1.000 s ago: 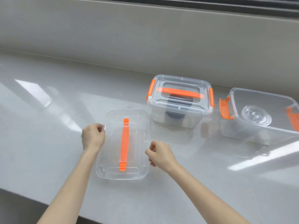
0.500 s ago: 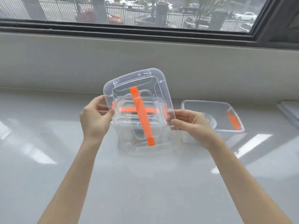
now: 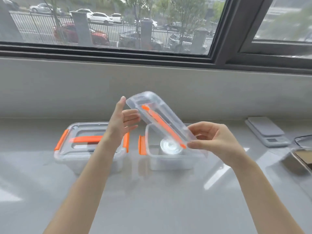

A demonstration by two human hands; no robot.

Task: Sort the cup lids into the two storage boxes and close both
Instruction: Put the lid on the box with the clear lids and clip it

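Fingers of the right hand (image 3: 214, 142) pinch the tilted box lid's (image 3: 157, 114) lower end.

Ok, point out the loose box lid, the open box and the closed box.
Loose box lid (image 3: 162, 115): head view, on its orange handle strip.
Open box (image 3: 170, 160): head view, on its clear front wall.
Closed box (image 3: 87, 139): head view, on the orange handle atop its lid.

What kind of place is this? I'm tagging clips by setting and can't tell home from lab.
Probably an indoor counter by a street-facing window, maybe a home or a small workroom; I can't tell which. The window shows parked cars and a fence, a glossy countertop runs below it, and a small scale sits at the right.
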